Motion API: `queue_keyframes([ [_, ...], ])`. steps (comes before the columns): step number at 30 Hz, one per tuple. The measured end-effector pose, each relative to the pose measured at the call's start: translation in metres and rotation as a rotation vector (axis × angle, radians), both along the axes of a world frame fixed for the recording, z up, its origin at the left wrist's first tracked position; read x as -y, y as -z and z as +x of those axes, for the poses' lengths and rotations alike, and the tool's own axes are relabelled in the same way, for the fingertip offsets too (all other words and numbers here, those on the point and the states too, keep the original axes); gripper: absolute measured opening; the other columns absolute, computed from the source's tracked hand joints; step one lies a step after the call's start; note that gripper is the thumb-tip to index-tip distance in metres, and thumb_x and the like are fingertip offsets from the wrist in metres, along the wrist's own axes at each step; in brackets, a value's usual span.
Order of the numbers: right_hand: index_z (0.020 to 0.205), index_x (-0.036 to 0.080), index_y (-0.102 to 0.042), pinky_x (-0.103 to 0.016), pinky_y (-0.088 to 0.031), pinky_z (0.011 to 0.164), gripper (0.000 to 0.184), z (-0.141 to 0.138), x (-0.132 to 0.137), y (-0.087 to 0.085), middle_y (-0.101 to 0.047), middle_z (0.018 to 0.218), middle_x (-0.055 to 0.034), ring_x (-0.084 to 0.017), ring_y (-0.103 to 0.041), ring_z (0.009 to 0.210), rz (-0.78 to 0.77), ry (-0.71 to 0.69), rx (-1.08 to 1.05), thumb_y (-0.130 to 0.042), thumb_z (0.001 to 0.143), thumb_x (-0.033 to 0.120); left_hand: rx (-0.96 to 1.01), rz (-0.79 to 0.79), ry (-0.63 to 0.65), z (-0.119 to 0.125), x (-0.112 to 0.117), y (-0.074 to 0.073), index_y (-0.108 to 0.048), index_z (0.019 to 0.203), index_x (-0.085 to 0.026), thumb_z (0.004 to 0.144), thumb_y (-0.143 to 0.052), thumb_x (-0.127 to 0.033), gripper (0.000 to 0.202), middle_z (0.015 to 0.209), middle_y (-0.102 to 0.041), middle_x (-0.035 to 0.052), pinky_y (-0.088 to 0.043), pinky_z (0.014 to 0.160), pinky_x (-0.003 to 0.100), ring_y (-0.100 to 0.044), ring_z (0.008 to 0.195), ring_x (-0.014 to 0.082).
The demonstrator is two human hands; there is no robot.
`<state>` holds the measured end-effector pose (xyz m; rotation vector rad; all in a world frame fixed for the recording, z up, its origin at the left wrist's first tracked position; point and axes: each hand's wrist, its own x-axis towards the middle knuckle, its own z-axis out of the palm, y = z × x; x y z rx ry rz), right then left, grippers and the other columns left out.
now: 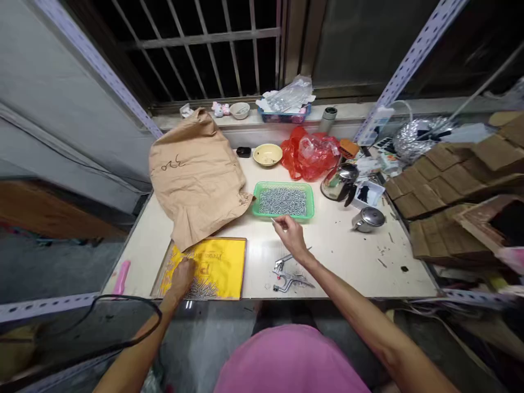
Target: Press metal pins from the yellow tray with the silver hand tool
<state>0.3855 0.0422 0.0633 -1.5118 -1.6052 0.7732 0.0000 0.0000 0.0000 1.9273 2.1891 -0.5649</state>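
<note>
My right hand [290, 233] is just in front of the green basket [256, 210]. Its thumb and fingers pinch a small, thin metal pin [273, 220], whose pale tip sticks out to the left. Inside the basket lies a heap of small metal pins [282, 201]. My left hand [184, 274] rests low over the yellow tray [231, 262] with its fingers curled downward; what they hold, if anything, is hidden. Loose metal pins [202, 289] lie beside this hand along the tray's front edge. A pair of metal pliers [289, 278] lies below my right hand.
A large brown paper bag [200, 180] overlaps the yellow tray's back edge. Behind the basket are a yellow bowl [267, 154] and a red plastic bag [305, 155]. A glass pot [338, 183] and a metal jug [368, 219] stand right. A pink-handled tool [121, 277] lies left.
</note>
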Motion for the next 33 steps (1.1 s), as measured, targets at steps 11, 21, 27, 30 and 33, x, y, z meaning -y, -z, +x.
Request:
queue_keyframes([
  [11, 0.114, 0.019, -0.064, -0.028, -0.044, 0.082, 0.025, 0.055, 0.063, 0.041, -0.064, 0.105, -0.0065, -0.017, -0.062, 0.094, -0.29, -0.242, 0.454, -0.053, 0.092, 0.024, 0.585, 0.169, -0.304, 0.054, 0.003, -0.026, -0.064, 0.08, -0.016, 0.08, -0.051, -0.039, 0.026, 0.079, -0.068, 0.0073, -0.047, 0.06, 0.026, -0.064, 0.073, 0.0201],
  [21, 0.106, 0.021, -0.062, -0.027, -0.041, 0.075, 0.018, 0.065, 0.129, 0.08, -0.062, 0.107, -0.0073, -0.019, -0.059, 0.095, -0.441, -0.333, 0.763, -0.05, 0.094, 0.02, 1.187, -0.248, -0.636, 0.244, 0.064, 0.018, -0.064, 0.07, -0.014, 0.063, -0.072, -0.036, 0.024, 0.055, -0.056, -0.0032, -0.042, 0.046, 0.019, -0.05, 0.049, 0.0079],
  [27, 0.105, 0.021, -0.062, -0.028, -0.041, 0.078, 0.019, 0.068, 0.127, 0.084, -0.062, 0.107, -0.0079, -0.019, -0.057, 0.099, -0.432, -0.329, 0.775, -0.046, 0.095, 0.018, 1.094, -0.24, -0.636, 0.26, 0.062, 0.028, -0.065, 0.07, -0.014, 0.068, -0.07, -0.031, 0.018, 0.052, -0.054, -0.0048, -0.044, 0.047, 0.02, -0.049, 0.046, 0.0078],
  [30, 0.105, 0.021, -0.062, -0.028, -0.041, 0.078, 0.019, 0.069, 0.128, 0.084, -0.062, 0.108, -0.0077, -0.019, -0.057, 0.099, -0.425, -0.326, 0.771, -0.046, 0.095, 0.018, 1.041, -0.244, -0.634, 0.263, 0.059, 0.028, -0.064, 0.068, -0.013, 0.07, -0.069, -0.031, 0.018, 0.047, -0.05, -0.0055, -0.044, 0.046, 0.02, -0.046, 0.043, 0.0074],
  [33, 0.106, 0.021, -0.061, -0.028, -0.041, 0.077, 0.019, 0.071, 0.13, 0.085, -0.061, 0.108, -0.0074, -0.019, -0.057, 0.098, -0.42, -0.325, 0.759, -0.046, 0.095, 0.019, 1.007, -0.243, -0.627, 0.265, 0.055, 0.027, -0.061, 0.063, -0.014, 0.071, -0.069, -0.033, 0.022, 0.044, -0.048, -0.0057, -0.041, 0.044, 0.019, -0.042, 0.041, 0.0066],
])
